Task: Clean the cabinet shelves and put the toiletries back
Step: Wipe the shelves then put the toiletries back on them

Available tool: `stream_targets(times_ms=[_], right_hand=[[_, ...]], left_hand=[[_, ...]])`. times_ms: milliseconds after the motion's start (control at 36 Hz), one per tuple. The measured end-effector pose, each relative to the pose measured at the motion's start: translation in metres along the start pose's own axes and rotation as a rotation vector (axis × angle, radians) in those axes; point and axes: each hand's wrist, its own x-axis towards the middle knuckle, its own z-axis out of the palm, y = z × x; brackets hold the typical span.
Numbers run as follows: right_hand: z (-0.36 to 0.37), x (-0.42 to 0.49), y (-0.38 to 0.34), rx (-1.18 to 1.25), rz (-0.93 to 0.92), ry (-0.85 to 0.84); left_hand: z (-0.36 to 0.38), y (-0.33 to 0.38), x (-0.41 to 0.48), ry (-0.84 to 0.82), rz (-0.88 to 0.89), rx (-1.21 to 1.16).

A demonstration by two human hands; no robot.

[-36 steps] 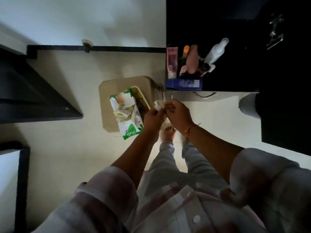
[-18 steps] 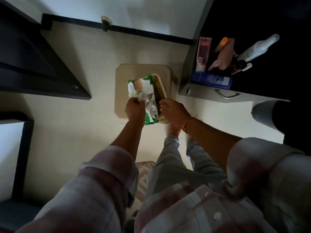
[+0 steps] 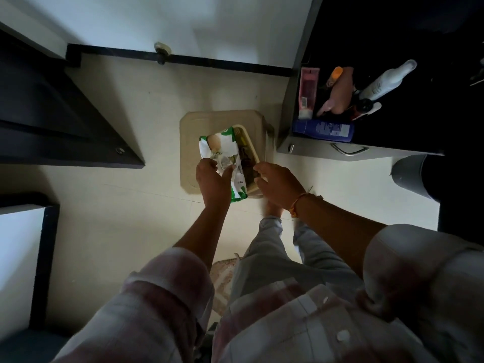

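wipes pack (image 3: 222,148): green and white, crinkly, lying on a beige tray (image 3: 255,150) on a beige stool top (image 3: 191,132) (seen from straight above)
left hand (image 3: 213,179): fingers curled round the pack's near half, maybe pinching a white wipe too, it's too dim to be sure
right hand (image 3: 277,183): loose, holding nothing, just beside the tray's edge
toiletries: blue bottle (image 3: 323,130) lying flat, pink tube (image 3: 308,90), white bottle (image 3: 385,81), all on the dark counter (image 3: 419,113) at right

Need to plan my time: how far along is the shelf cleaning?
Done: nothing clearly. In hand: left hand pinches the wipes pack on the stool, right hand beside it. Left: wiping; toiletries lie jumbled on the dark cabinet.
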Motion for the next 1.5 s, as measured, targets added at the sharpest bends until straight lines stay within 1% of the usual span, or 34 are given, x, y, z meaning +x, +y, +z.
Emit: stream_targets(times_ms=[56, 139, 222, 306, 361, 472, 556, 639, 667, 750, 861, 972, 1056, 1222, 1417, 1500], right_hand=[[-0.007, -0.006, 0.000, -0.017, -0.017, 0.037], [-0.022, -0.017, 0.002, -0.023, -0.048, 0.139], [-0.040, -0.030, 0.010, -0.021, -0.059, 0.297], [-0.061, -0.043, 0.025, 0.009, -0.001, 0.468], [-0.079, -0.052, 0.034, 0.023, 0.043, 0.574], [-0.116, -0.067, 0.052, 0.071, 0.111, 0.786], [-0.140, -0.069, 0.067, 0.066, 0.182, 0.893], [-0.161, -0.064, 0.081, 0.059, 0.215, 0.904], [-0.167, -0.061, 0.084, 0.057, 0.214, 0.903], [-0.183, -0.052, 0.090, 0.013, 0.222, 0.886], [-0.195, -0.041, 0.098, 0.058, 0.249, 0.831], [-0.201, -0.037, 0.104, 0.086, 0.258, 0.772], [-0.206, -0.036, 0.109, 0.141, 0.261, 0.747], [-0.218, -0.038, 0.121, 0.167, 0.297, 0.726], [-0.233, -0.040, 0.140, 0.199, 0.401, 0.717], [-0.244, -0.042, 0.148, 0.134, 0.452, 0.716]], left_hand=[[0.001, 0.012, -0.009, -0.026, 0.107, 0.014], [0.003, 0.041, -0.021, -0.116, 0.224, 0.000], [0.010, 0.074, -0.032, -0.219, 0.327, -0.005], [0.017, 0.107, -0.045, -0.304, 0.515, 0.036], [0.024, 0.128, -0.052, -0.355, 0.606, 0.052], [0.043, 0.172, -0.065, -0.368, 0.791, 0.055], [0.059, 0.206, -0.071, -0.352, 0.889, 0.028], [0.073, 0.241, -0.074, -0.399, 0.943, -0.020], [0.079, 0.251, -0.071, -0.392, 0.966, -0.022], [0.103, 0.277, -0.056, -0.375, 1.033, 0.075], [0.125, 0.304, -0.040, -0.416, 1.046, 0.217], [0.138, 0.317, -0.023, -0.491, 1.075, 0.345], [0.144, 0.318, -0.017, -0.488, 1.063, 0.394], [0.149, 0.325, -0.021, -0.489, 1.065, 0.360], [0.175, 0.353, -0.043, -0.559, 1.043, 0.263], [0.191, 0.373, -0.055, -0.592, 1.015, 0.261]])
